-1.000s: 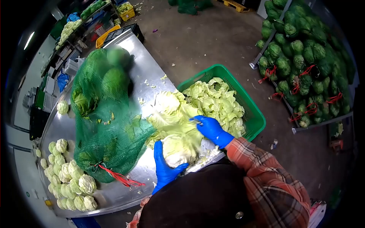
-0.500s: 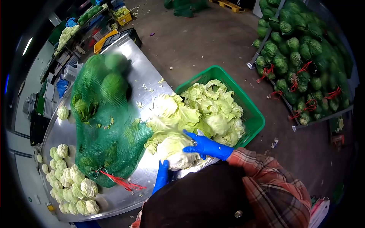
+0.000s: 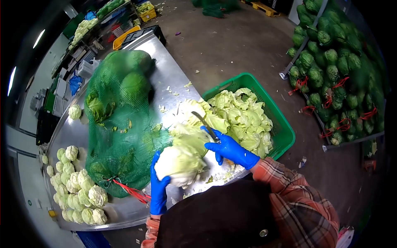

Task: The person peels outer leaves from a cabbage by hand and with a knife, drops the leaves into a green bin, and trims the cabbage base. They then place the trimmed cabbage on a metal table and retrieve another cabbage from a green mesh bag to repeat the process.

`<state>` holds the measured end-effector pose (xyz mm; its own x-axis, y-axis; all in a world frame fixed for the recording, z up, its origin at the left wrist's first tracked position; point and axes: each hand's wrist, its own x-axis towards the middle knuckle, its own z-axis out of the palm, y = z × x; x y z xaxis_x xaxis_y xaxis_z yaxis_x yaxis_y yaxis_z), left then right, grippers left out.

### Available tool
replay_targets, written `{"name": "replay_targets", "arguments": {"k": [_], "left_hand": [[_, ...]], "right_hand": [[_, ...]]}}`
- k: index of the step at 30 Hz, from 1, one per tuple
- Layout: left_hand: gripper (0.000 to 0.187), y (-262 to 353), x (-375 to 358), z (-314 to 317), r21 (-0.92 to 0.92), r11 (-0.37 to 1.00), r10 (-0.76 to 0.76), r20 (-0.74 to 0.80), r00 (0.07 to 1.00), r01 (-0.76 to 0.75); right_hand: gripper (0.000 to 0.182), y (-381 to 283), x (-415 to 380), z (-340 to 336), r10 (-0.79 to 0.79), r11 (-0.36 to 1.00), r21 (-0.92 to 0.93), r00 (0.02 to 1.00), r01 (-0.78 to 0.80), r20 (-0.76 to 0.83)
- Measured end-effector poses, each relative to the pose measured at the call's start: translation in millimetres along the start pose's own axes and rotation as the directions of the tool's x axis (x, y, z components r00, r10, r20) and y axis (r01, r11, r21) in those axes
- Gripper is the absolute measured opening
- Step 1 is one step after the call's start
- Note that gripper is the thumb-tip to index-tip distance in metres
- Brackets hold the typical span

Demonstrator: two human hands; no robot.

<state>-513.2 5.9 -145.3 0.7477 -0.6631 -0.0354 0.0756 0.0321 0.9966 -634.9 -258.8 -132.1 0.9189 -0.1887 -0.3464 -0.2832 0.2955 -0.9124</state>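
Observation:
In the head view, a pale cabbage (image 3: 178, 164) is held above the metal table, its stem side tilted toward me. My left hand (image 3: 159, 186), in a blue glove, wraps around its left side. A knife (image 3: 203, 122) is gripped in my gloved right hand (image 3: 232, 150), its blade pointing up and left. That hand is just right of the cabbage. Behind the cabbage, loose outer leaves (image 3: 215, 120) lie from the table edge to the green crate (image 3: 286, 128), which is heaped with leaves. Small white trimmings (image 3: 225, 175) are scattered below my right hand.
A green net bag (image 3: 124, 153) with cabbages and a red tie (image 3: 131, 192) lies on the metal table (image 3: 159, 56). Several trimmed cabbages (image 3: 78, 188) are grouped at the left. Netted cabbages (image 3: 331, 62) fill a metal-framed bin at the right, across the floor.
The cabbage has shifted left and turned in my left hand, which has risen around its side. My right hand has come off the cabbage to the right, and the knife blade now shows.

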Motion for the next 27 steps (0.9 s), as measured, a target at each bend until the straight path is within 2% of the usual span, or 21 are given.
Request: {"name": "replay_targets", "arguments": {"k": [1, 2, 3, 4, 5, 6, 7, 9, 10, 12, 13, 14, 15, 17, 18, 21, 22, 24, 26, 27], "left_hand": [[0.106, 5, 7, 12, 0.126, 0.991, 0.042, -0.028, 0.999, -0.038], [0.108, -1, 12, 20, 0.361, 0.921, 0.161, -0.017, 0.987, -0.145], [0.110, -6, 19, 29, 0.572, 0.784, 0.278, 0.025, 0.960, -0.242], [0.111, -4, 21, 40, 0.518, 0.842, 0.204, -0.053, 0.978, -0.147], [0.113, 0, 23, 50, 0.457, 0.888, 0.124, -0.123, 0.985, -0.055], [0.118, -7, 26, 54, 0.643, 0.742, 0.247, 0.003, 0.969, -0.191], [0.122, -10, 27, 57, 0.811, 0.542, 0.234, 0.106, 0.966, -0.220], [0.122, -2, 28, 71, 0.674, 0.701, 0.203, 0.125, 0.971, -0.233], [0.122, 6, 28, 75, 0.684, 0.692, 0.180, 0.145, 0.973, -0.230], [0.121, 5, 32, 76, 0.527, 0.835, 0.100, 0.140, 0.985, -0.160], [0.120, 4, 35, 72, 0.443, 0.889, 0.063, 0.140, 0.988, -0.120], [0.118, -4, 38, 65, 0.453, 0.879, 0.096, 0.138, 0.986, -0.149], [0.117, -9, 38, 61, 0.351, 0.933, 0.058, 0.082, 0.995, -0.083], [0.117, -9, 38, 57, 0.226, 0.974, -0.009, 0.020, 1.000, 0.005], [0.117, -15, 40, 50, 0.275, 0.961, 0.005, 0.038, 0.999, -0.015], [0.116, -21, 39, 48, 0.206, 0.979, -0.004, 0.037, 0.999, -0.004], [0.115, -23, 40, 48, 0.193, 0.981, 0.017, 0.018, 1.000, -0.020], [0.114, -28, 38, 49, 0.169, 0.985, 0.047, -0.022, 0.999, -0.043], [0.112, -31, 33, 45, 0.195, 0.979, 0.058, 0.006, 0.998, -0.058], [0.112, -31, 30, 42, 0.209, 0.976, 0.066, 0.021, 0.998, -0.069]], "right_hand": [[0.069, -11, -6, 7, 0.044, 0.997, -0.069, 0.998, -0.042, 0.033], [0.068, -9, -7, 12, 0.063, 0.989, -0.138, 0.995, -0.052, 0.077], [0.067, -8, -8, 17, 0.081, 0.976, -0.210, 0.989, -0.054, 0.121], [0.064, 20, 3, 22, -0.122, 0.970, -0.197, 0.987, 0.140, 0.105], [0.062, 25, 6, 17, -0.098, 0.969, -0.220, 0.993, 0.109, 0.063], [0.060, 29, 8, 12, -0.073, 0.967, -0.241, 0.997, 0.077, 0.022], [0.059, 29, 7, 4, 0.087, 0.980, -0.181, 0.996, -0.084, 0.012], [0.062, 29, 3, -1, 0.089, 0.980, -0.176, 0.996, -0.090, -0.015], [0.063, 33, 2, -3, 0.078, 0.983, -0.165, 0.996, -0.083, -0.036], [0.065, 31, -4, -8, 0.092, 0.988, -0.121, 0.996, -0.093, -0.017], [0.065, 27, -10, -8, 0.023, 0.988, -0.154, 1.000, -0.024, -0.009], [0.065, 22, -17, -6, -0.047, 0.982, -0.183, 0.999, 0.046, 0.002], [0.064, 21, -22, -5, -0.115, 0.970, -0.212, 0.993, 0.115, 0.015], [0.063, 43, -18, 0, -0.300, 0.873, -0.393, 0.953, 0.287, 0.031], [0.063, 49, -13, 5, -0.367, 0.798, -0.508, 0.930, 0.324, 0.017], [0.061, 34, -7, 4, -0.101, 0.761, -0.643, 0.995, 0.086, 0.013], [0.061, 31, -2, 4, -0.082, 0.735, -0.675, 0.997, 0.067, 0.009], [0.050, 40, 12, 1, -0.243, 0.890, -0.422, 0.963, 0.174, -0.115], [0.056, 20, 28, -26, 0.055, 0.946, -0.301, 0.974, -0.121, -0.220], [0.066, 21, 30, -36, 0.151, 0.973, -0.145, 0.969, -0.180, -0.194]]}}
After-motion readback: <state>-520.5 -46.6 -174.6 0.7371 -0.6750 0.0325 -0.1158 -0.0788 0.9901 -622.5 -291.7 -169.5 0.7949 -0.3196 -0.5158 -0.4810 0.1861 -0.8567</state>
